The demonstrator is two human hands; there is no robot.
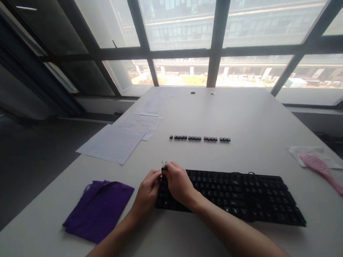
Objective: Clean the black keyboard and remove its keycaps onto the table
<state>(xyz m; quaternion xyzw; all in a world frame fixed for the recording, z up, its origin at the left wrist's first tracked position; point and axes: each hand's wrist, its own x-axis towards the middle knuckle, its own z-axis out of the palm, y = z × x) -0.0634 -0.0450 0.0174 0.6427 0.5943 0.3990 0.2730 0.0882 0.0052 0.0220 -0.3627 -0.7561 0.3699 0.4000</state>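
Over the left end of a black keyboard (219,190), my two hands meet with their fingertips together. My right hand (178,183) pinches a small black keycap (163,169) between thumb and fingers. Two thin bent wires (164,163), like the prongs of a wire keycap puller, stick up beside it. My left hand (148,188) is closed against the keycap from the left; what lies inside its fingers is hidden. Beyond the keyboard, several black keycaps (194,138) lie in a row of small groups on the white table (216,115).
A folded purple cloth or bag (99,211) lies left of my hands. Sheets of paper (115,142) spread along the table's left side. To the right, a pink hairbrush (322,169) rests partly on a clear plastic sleeve (330,161). Windows (181,22) stand behind the table.
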